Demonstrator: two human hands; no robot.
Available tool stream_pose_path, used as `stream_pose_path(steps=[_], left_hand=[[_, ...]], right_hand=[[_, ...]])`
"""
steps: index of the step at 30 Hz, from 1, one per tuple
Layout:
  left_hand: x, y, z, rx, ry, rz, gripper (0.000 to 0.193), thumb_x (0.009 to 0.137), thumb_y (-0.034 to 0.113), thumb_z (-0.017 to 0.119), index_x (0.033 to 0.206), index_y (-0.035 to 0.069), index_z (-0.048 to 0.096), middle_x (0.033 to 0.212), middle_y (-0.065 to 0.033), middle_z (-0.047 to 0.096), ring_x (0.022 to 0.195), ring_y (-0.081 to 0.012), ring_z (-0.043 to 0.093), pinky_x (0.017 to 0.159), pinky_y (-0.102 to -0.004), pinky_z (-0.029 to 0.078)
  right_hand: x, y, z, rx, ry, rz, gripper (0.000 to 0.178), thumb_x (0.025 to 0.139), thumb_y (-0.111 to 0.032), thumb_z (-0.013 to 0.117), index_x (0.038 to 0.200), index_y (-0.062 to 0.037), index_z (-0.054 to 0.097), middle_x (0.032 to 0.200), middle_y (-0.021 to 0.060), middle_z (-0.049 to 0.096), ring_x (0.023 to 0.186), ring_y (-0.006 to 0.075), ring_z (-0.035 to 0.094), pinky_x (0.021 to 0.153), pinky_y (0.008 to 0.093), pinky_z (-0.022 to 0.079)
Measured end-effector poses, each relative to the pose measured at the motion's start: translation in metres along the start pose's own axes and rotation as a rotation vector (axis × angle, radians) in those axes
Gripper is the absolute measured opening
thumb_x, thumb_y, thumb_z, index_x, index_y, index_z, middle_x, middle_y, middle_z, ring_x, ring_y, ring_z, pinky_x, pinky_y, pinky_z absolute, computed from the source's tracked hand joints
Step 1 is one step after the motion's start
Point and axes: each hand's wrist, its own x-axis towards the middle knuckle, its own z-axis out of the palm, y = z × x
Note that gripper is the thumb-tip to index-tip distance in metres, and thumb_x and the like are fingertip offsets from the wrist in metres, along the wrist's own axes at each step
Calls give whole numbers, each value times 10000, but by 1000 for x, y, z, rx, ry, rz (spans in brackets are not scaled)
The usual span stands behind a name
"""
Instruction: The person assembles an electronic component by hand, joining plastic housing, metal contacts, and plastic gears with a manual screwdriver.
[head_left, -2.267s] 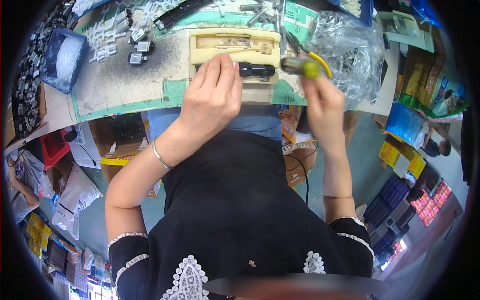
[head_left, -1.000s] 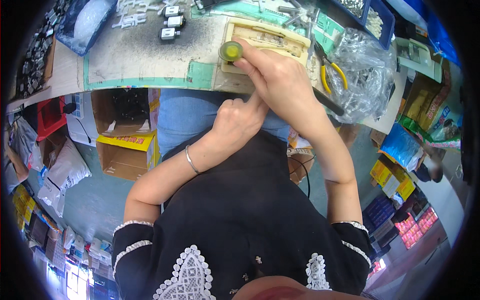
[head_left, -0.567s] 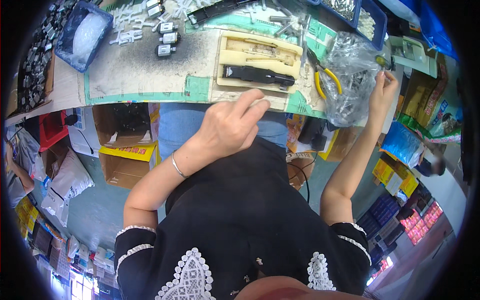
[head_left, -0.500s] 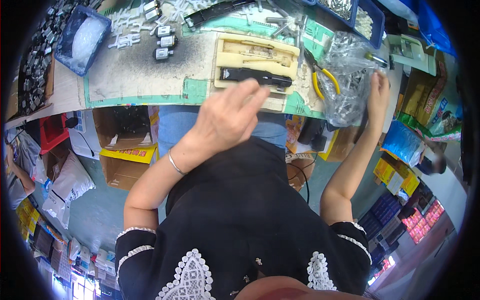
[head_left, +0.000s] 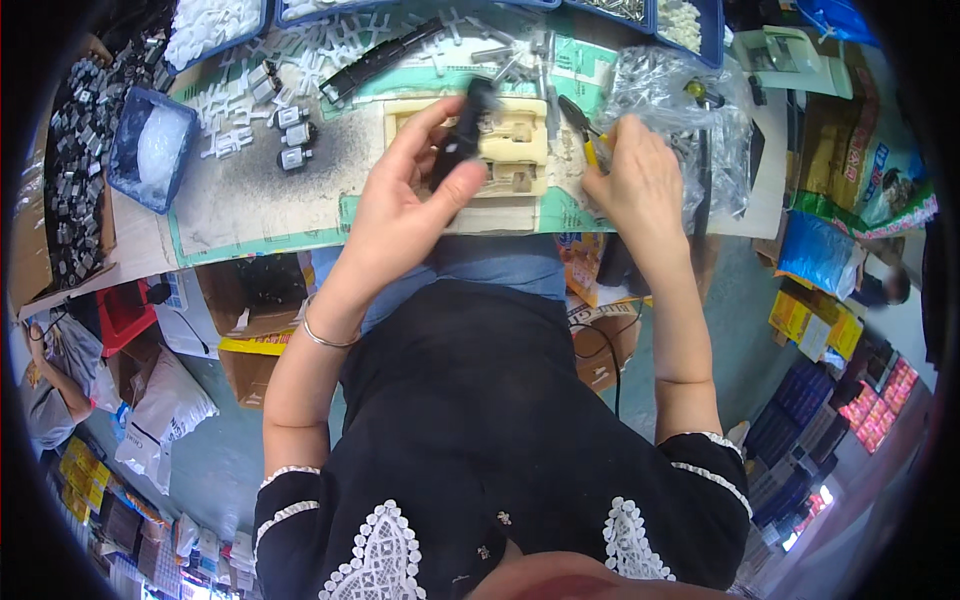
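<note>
My left hand [head_left: 405, 190] grips a long black plastic part [head_left: 463, 140], tilted and slightly blurred, with the thumb along its near end. It is held above a cream-coloured block with shaped recesses [head_left: 520, 150], which lies on the table's near side. To the right, my right hand [head_left: 642, 180] is closed over the yellow handles of a pair of pliers [head_left: 588, 145]. The pliers' dark jaws point away to the far left, and the palm hides much of the handles. Just beyond that hand is a clear plastic bag [head_left: 722, 130] with small parts in it.
Another long black part [head_left: 382, 62] lies behind the block, among white branched pieces [head_left: 228, 142] and small metal-and-black cylinders [head_left: 294, 140]. A blue tray [head_left: 128, 150] stands at the left, beside heaped dark parts [head_left: 85, 150]. More blue trays [head_left: 712, 35] line the far edge.
My left hand has lifted the black part off the cream block. My right hand has come left from beside the plastic bag and closed on the pliers. The view has shifted slightly.
</note>
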Motion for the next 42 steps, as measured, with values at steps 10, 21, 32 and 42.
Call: stream_pose_path(steps=[10,21,32,42], left_hand=[[-2,17,-2,-353,-17,-219,352,945,245,549,1210,14,569,948,-31,632,732,-77,578,706,-218,467],[-20,23,4,116,169,98,259,865,68,636,1100,-38,621,918,-74,658,824,-114,596,737,-227,473],[-14,24,-2,850,164,729,311,730,-10,675,1039,-15,637,843,-149,638,687,-273,616,617,-310,493],[-18,21,-18,-513,-99,-164,302,957,250,501,1108,-5,555,896,-58,599,688,-112,580,648,-233,481]], right_hand=[[-9,8,-9,639,107,138,302,815,-221,646,639,-6,528,969,114,599,770,248,606,688,350,458],[-28,-45,-46,1473,-601,-23,251,832,-198,613,714,-3,508,1056,127,497,1048,209,469,870,322,355],[-30,-74,-54,942,-285,-189,214,812,-132,607,722,40,516,1035,223,490,918,370,474,842,416,389],[-34,-27,-51,1022,91,25,214,809,-145,608,707,24,524,927,179,521,825,343,506,717,381,411]])
